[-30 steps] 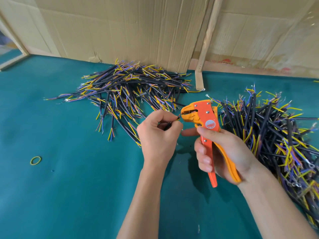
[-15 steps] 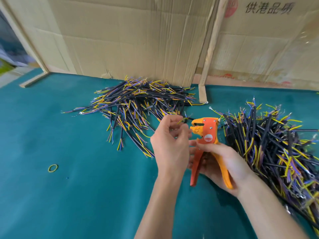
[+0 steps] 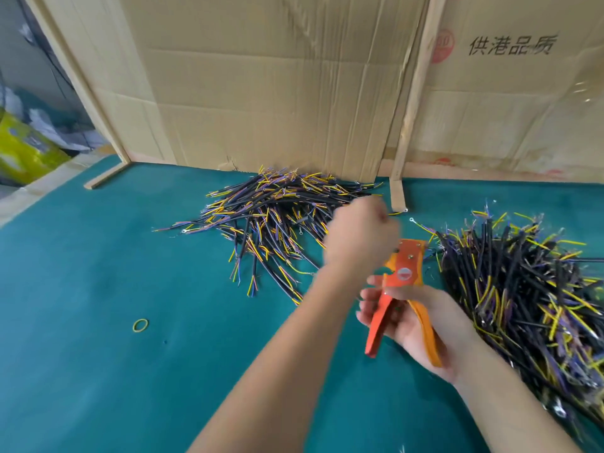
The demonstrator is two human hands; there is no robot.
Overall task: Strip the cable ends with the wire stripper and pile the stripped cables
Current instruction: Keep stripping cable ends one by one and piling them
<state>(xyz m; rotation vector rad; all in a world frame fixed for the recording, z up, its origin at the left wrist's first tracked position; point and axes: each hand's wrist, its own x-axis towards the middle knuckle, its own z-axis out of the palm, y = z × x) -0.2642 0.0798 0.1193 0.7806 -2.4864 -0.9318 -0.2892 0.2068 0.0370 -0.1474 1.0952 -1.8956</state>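
- An orange wire stripper [image 3: 404, 286] sits in the right hand [image 3: 421, 325], near the middle of a teal-covered table [image 3: 98, 371]. The fingers curl around its two handles, which are spread apart; the tool's head points away from the person.
- The left hand [image 3: 361, 235] is raised over the near edge of the far cable pile [image 3: 277, 217], blurred. Its fingers look curled, but whether they hold a cable cannot be told.
- A second pile of black cables [image 3: 523, 299] with yellow and purple wire ends lies just right of the stripper.
- A yellow rubber band [image 3: 140, 325] lies alone to the left.
- Cardboard sheets [image 3: 277, 86] stand behind the table.
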